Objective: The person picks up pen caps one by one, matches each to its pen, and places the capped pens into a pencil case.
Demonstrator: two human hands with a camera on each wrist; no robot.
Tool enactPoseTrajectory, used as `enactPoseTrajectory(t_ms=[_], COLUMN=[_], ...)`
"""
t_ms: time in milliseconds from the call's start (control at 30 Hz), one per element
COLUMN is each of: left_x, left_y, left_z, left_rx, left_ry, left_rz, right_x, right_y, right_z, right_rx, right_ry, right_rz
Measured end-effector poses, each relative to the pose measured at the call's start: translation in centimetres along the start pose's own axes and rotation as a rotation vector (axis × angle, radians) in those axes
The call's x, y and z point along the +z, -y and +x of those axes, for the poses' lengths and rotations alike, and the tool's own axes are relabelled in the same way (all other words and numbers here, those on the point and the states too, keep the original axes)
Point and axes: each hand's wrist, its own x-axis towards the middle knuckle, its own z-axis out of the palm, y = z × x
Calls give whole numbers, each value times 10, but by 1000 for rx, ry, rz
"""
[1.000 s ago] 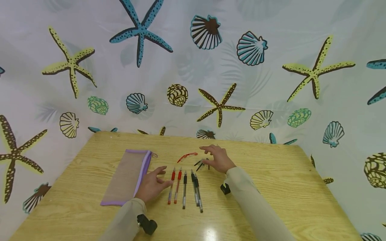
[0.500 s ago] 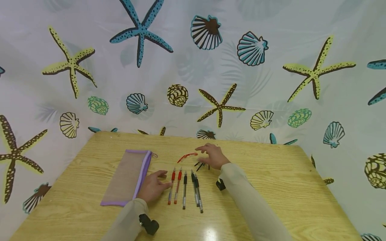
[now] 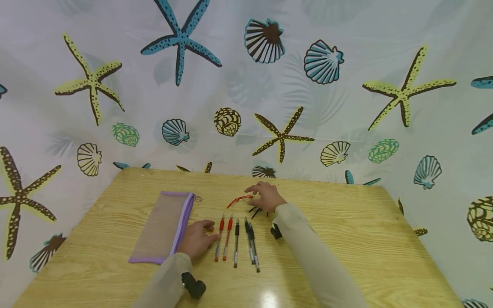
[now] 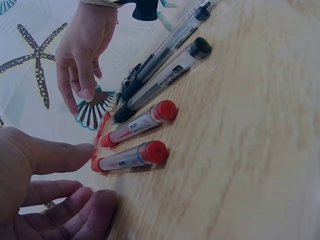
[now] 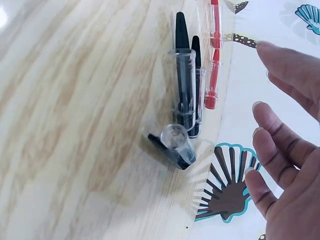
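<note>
My left hand (image 3: 197,239) hovers beside a red pen (image 3: 219,239), thumb near its barrel and fingers loosely bent around nothing. A second red pen (image 3: 228,239) lies parallel to it. To their right are three uncapped black pens (image 3: 236,246), tips pointing away from me. My right hand (image 3: 267,197) hangs above several clear pen caps with black clips (image 5: 185,90). Its thumb and fingers are spread apart with nothing between them in the right wrist view. Red pen caps (image 3: 239,199) lie end to end just left of its fingertips.
A mesh zip pouch (image 3: 161,226) with purple edging lies flat at the left, partly behind my left hand. The wooden table (image 3: 339,231) ends at a hanging cloth (image 3: 346,107) printed with starfish and shells. A dark camera is strapped at each wrist.
My right hand has drifted left over the black caps toward the red ones. My left hand has shifted only slightly to the right. Pens, caps and pouch lie where they were.
</note>
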Motion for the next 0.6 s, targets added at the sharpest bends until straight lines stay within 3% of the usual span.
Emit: enactPoseTrajectory(t_ms=[600], left_x=[6], left_y=[-8], left_z=[4], left_rx=[-52], left_ry=[-14], left_rz=[27], right_x=[8], right_y=[4], right_z=[13], right_rx=[53], right_ry=[17], right_rz=[-18])
